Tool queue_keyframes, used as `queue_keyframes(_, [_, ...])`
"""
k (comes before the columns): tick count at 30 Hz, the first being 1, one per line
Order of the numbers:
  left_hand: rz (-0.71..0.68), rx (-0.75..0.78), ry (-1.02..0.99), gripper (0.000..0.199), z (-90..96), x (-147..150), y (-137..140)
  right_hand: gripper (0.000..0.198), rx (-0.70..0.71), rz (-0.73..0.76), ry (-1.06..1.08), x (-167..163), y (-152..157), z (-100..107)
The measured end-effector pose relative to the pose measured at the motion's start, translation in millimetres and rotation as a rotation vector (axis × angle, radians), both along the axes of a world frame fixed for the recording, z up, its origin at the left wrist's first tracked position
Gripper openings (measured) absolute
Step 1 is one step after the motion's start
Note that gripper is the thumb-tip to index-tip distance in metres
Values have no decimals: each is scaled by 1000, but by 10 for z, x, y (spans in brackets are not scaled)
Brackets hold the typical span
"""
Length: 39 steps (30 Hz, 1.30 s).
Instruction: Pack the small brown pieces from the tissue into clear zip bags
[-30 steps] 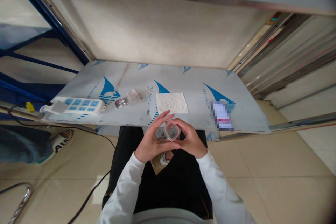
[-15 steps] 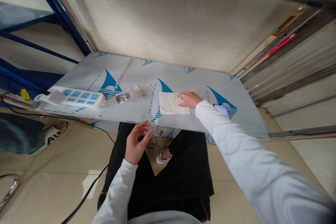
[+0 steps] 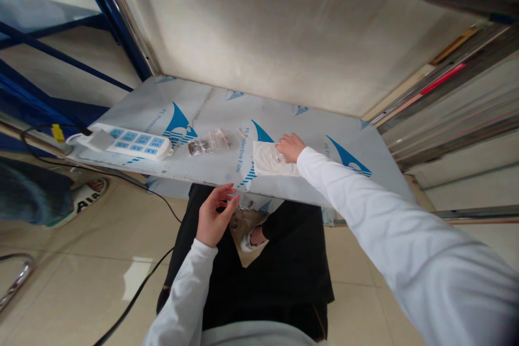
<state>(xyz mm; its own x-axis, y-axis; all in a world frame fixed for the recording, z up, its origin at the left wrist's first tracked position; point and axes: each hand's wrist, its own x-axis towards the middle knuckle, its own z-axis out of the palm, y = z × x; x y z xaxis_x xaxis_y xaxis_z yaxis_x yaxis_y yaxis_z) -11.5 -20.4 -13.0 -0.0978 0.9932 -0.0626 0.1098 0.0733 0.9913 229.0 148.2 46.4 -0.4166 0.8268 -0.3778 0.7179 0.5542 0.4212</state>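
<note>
My right hand [image 3: 291, 147] is at the upper right part of a square white folded tissue [image 3: 265, 159] lying flat on the metal-topped bench [image 3: 219, 170]. Its fingers are bent, their tips on the tissue; the hand hides that corner. Just off the front edge of the bench, above my lap, my left hand [image 3: 217, 213] hovers with fingers loosely curved and apart, holding nothing. To the left of the tissue lies a small clear zip bag [image 3: 208, 142] with dark reddish-brown contents.
A white power strip [image 3: 140, 142] with blue sockets and a plug sits at the bench's left. Black cable [image 3: 133, 300] runs down to the floor. A panel [image 3: 259, 32] rises behind the bench. Another person's shoe [image 3: 87, 200] shows at the left.
My right hand's fingers have curled more and its knuckles have risen over the tissue, which stays in place. My left hand is nearly still. The whole view has shifted slightly.
</note>
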Motion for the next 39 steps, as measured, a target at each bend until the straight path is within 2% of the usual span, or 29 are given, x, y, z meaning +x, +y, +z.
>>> queue_keyframes(5, [-5, 18, 0, 39, 15, 21, 14, 25, 23, 24, -51, -134, -34, 46])
queue_keyframes(10, [-15, 10, 8, 36, -5, 11, 2, 26, 8, 37, -82, -228, -32, 6])
queue_keyframes(14, [-6, 1, 0, 35, -29, -17, -4, 23, -19, 43, -109, -232, 8, 63])
queue_keyframes(19, [-3, -8, -23, 35, -49, -25, 1, 41, -92, 26, -147, -223, 57, 159])
queue_keyframes(22, [-11, -15, -30, 36, -66, -32, -3, 43, -107, 26, -158, -235, 73, 199])
queue_keyframes(29, [-4, -8, -30, 35, -74, -45, -9, 30, -68, 41, -149, -314, 75, 280])
queue_keyframes(39, [-5, -10, -19, 36, -102, -76, -2, 32, 12, 34, -92, -298, -12, 173])
